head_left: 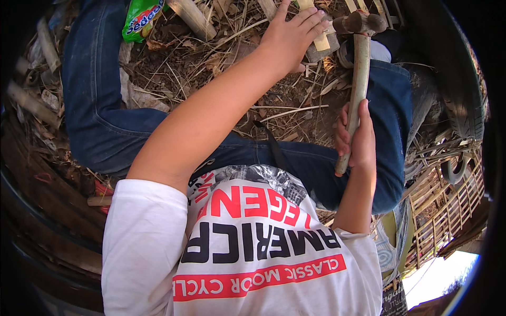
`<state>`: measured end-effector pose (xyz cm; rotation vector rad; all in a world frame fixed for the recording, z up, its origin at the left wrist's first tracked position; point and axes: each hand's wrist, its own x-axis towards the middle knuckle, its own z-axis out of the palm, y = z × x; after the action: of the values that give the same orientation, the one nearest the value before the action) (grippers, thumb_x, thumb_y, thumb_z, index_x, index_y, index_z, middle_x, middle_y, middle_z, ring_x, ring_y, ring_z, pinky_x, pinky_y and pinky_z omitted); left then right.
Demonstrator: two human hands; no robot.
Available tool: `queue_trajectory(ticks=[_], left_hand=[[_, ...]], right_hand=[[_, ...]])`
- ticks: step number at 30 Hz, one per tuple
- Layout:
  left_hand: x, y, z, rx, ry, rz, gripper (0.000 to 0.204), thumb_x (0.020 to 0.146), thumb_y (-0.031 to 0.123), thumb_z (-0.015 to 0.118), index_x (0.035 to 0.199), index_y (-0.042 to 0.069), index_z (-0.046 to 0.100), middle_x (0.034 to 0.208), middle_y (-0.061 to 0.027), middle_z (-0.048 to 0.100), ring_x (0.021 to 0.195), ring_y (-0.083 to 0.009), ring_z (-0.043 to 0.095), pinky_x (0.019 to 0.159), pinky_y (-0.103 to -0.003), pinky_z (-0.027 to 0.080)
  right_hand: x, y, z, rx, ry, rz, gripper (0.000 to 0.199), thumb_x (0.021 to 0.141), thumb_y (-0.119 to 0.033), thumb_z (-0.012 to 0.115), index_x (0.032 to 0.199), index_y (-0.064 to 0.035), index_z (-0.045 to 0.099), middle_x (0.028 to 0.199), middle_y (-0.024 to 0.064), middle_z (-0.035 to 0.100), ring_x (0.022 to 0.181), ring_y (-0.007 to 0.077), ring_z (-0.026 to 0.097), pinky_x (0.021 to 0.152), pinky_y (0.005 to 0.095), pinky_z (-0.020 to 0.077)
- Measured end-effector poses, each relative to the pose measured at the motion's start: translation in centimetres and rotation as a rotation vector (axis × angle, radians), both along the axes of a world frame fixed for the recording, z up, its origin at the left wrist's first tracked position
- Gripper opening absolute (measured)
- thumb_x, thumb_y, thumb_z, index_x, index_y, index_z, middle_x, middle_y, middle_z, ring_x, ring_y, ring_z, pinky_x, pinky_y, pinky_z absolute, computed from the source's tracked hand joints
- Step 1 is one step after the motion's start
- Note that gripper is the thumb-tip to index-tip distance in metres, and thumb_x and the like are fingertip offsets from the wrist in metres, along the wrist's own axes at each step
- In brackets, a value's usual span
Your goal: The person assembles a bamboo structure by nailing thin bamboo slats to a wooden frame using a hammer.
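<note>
My right hand point(357, 131) is wrapped round the lower part of a hammer's pale wooden handle. The hammer point(360, 73) stands with its dark, rounded metal head at the top of the view, beside a wooden block point(320, 51). Pale, flat bamboo strips point(322, 41) lie across that block. My left hand point(292, 34) rests over the strips and block with its fingers stretched out and the thumb apart. What lies under its palm is hidden.
Dry leaves, straw and soil point(211, 68) cover the ground between my jeans-clad legs. A cut bamboo piece point(192, 18) and a green wrapper point(141, 20) lie at the upper left. On the right are a tyre point(464, 100) and a slatted bamboo panel point(448, 210).
</note>
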<state>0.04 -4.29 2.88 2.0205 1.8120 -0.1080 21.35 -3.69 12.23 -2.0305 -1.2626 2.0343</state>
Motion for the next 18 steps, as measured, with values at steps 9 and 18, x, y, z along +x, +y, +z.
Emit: queue_trajectory(ticks=[9,18], left_hand=[[0.2,-0.2,-0.4,0.06,0.026,0.022,0.105,0.076,0.056,0.074,0.157,0.011,0.025,0.165,-0.0056,0.019,0.152,-0.021,0.015,0.12,-0.059,0.011],[0.2,-0.8,-0.2,0.095,-0.054,0.046,0.107,0.074,0.056,0.076,0.156,0.01,0.025,0.165,-0.0059,0.019,0.152,-0.0204,0.015,0.121,-0.057,0.011]], right_hand=[[-0.4,0.2,-0.4,0.041,-0.148,0.119,0.06,0.101,-0.063,0.033,0.084,-0.007,0.045,0.05,-0.0016,0.035,0.034,0.0085,0.032,0.033,0.0248,0.0303],[0.4,-0.5,0.8,-0.007,-0.082,0.095,0.063,0.099,-0.067,0.034,0.082,-0.0075,0.045,0.05,-0.0021,0.035,0.034,0.0086,0.032,0.033,0.0249,0.0297]])
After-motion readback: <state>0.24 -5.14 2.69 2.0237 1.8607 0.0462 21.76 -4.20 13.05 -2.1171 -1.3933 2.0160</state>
